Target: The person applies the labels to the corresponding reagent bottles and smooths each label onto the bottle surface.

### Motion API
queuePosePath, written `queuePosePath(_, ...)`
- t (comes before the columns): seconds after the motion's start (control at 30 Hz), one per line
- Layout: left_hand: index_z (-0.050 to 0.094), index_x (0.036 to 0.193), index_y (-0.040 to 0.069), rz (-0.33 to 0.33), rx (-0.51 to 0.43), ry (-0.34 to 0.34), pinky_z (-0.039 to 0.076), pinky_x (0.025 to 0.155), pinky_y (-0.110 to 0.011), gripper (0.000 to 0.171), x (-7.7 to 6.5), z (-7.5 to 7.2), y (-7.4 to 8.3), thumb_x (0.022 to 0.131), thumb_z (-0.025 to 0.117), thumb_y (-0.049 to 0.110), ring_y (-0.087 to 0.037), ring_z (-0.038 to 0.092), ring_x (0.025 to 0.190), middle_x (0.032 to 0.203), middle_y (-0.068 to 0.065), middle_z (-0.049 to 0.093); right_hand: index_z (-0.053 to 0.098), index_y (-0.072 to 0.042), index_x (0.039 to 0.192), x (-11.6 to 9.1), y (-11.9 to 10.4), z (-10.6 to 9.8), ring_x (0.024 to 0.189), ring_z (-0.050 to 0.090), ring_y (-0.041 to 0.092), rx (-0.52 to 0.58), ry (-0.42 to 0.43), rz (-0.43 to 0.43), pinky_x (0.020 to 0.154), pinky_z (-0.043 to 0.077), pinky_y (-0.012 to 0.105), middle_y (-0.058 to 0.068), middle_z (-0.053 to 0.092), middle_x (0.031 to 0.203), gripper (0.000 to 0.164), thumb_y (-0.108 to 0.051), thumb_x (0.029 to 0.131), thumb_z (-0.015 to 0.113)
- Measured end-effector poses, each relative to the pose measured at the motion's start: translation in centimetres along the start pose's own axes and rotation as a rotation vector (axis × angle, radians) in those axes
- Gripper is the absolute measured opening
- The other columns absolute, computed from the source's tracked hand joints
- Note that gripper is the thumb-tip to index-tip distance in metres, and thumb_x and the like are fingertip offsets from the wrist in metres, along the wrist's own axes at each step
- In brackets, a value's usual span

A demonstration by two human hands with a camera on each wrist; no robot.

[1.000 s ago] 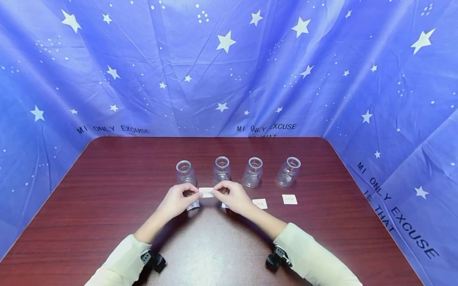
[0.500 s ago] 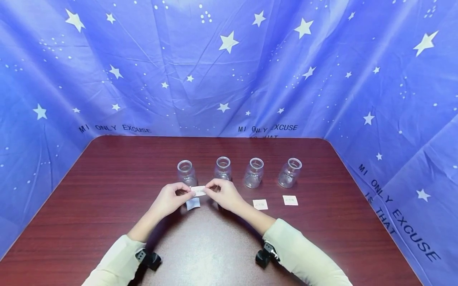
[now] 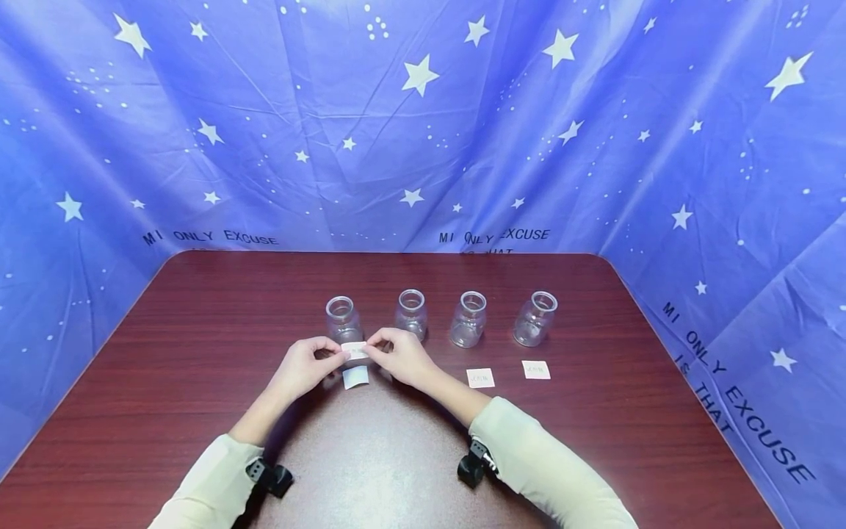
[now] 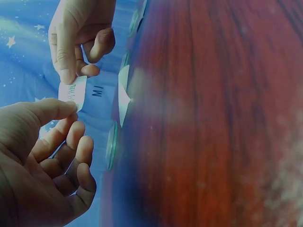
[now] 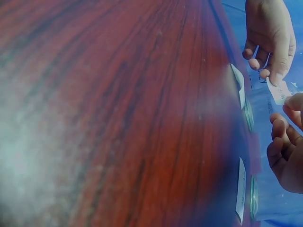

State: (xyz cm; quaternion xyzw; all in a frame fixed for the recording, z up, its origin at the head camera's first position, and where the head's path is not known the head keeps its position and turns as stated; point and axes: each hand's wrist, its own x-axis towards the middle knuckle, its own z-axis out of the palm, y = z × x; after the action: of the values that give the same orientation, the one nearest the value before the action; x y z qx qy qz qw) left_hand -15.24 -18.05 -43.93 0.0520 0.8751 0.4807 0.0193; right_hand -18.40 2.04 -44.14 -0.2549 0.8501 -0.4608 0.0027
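Observation:
In the head view a small white label (image 3: 353,350) with faint writing is stretched between both hands, in front of the leftmost glass jar (image 3: 343,316). My left hand (image 3: 307,367) pinches its left end between thumb and forefinger. The right hand (image 3: 405,358) pinches the other end the same way. Both wrist views show the label (image 4: 72,93) off the table, the remaining fingers loosely curled. Whether it touches the jar I cannot tell. A curled, bluish-white slip of paper (image 3: 355,377) lies on the table just below the hands.
Three more open glass jars continue the row: one (image 3: 411,312) behind the right hand, another (image 3: 468,319), and the rightmost (image 3: 535,319). Two white labels (image 3: 480,378) (image 3: 536,369) lie before the right-hand jars. A star-patterned blue cloth (image 3: 370,88) hangs behind the dark red table (image 3: 132,397).
Both hands have moved left with the label, from between the first two jars to in front of the leftmost one. The slip below the hands now shows more fully.

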Motion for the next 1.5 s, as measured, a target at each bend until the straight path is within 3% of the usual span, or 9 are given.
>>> queuePosePath(0.4, 0.067, 0.086, 0.006, -0.011, 0.119, 0.078, 0.043, 0.053, -0.021, 0.015, 0.3, -0.6, -0.4, 0.083, 0.069, 0.020, -0.009, 0.058, 0.059, 0.072, -0.007, 0.069, 0.068, -0.008, 0.088, 1.0, -0.1, 0.9, 0.059, 0.051, 0.001, -0.048, 0.034, -0.030, 0.056, 0.044, 0.013, 0.003, 0.066, 0.077, 0.012, -0.020, 0.087, 0.065)
queuePosePath(0.67, 0.068, 0.087, 0.007, -0.003, 0.164, 0.096, 0.043, 0.056, -0.021, 0.014, 0.6, -0.8, -0.4, 0.083, 0.068, 0.021, -0.008, 0.055, 0.062, 0.074, -0.002, 0.068, 0.069, -0.009, 0.088, 1.3, -0.1, 1.2, 0.063, 0.054, 0.003, -0.087, 0.071, -0.037, 0.058, 0.043, 0.013, 0.002, 0.066, 0.077, 0.013, -0.021, 0.087, 0.065)
queuePosePath(1.37, 0.070, 0.086, 0.004, -0.028, 0.122, 0.088, 0.043, 0.057, -0.020, 0.020, 1.1, -1.2, -1.1, 0.082, 0.068, 0.023, -0.004, 0.055, 0.060, 0.072, -0.005, 0.068, 0.070, -0.015, 0.086, 1.7, -0.1, 1.6, 0.064, 0.054, 0.001, -0.171, 0.080, -0.003, 0.060, 0.042, 0.014, -0.004, 0.066, 0.074, 0.012, -0.026, 0.086, 0.065)
queuePosePath(1.5, 0.070, 0.087, 0.003, -0.035, 0.109, 0.081, 0.043, 0.056, -0.021, 0.021, 1.1, -1.3, -1.0, 0.083, 0.068, 0.024, -0.008, 0.058, 0.059, 0.071, -0.007, 0.069, 0.070, -0.016, 0.086, 1.7, 0.0, 1.7, 0.063, 0.054, 0.000, -0.173, 0.088, 0.003, 0.059, 0.042, 0.013, -0.005, 0.066, 0.074, 0.012, -0.027, 0.086, 0.065)
